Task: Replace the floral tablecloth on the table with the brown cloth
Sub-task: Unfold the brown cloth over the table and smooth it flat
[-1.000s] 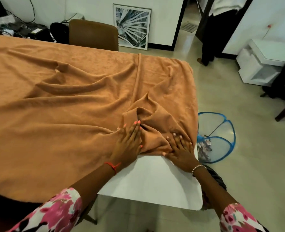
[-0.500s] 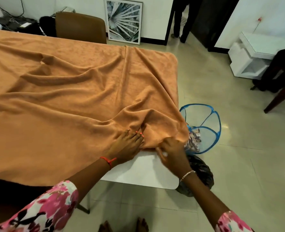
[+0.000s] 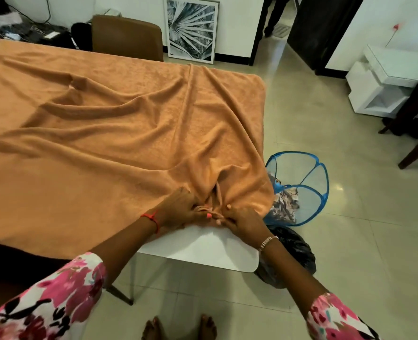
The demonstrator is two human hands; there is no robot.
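Two sets of fingers meet at the near hem of the brown cloth (image 3: 105, 133). The fingers (image 3: 228, 206) of the right hand (image 3: 243, 218) are curled and pinch a gathered fold of that hem. Those of the left hand (image 3: 178, 208) lie close together against the same bunch; whether they close under it cannot be told. A second ago both hands lay flat on the cloth with fingers spread, smoothing it; now they have drawn in to the edge and taken hold of it.

Ridges fan out from the grip across the cloth toward the far left. The cloth covers most of the table (image 3: 203, 250), but the near right corner shows bare and white just under the wrists. The shift from pressing to gripping suggests a pull toward that corner comes next, with most of the spreading already done.

On the floor to the right, a blue mesh basket (image 3: 308, 173) holds patterned fabric (image 3: 285, 203), probably the floral tablecloth already taken off. A black bag (image 3: 295, 251) lies near it.
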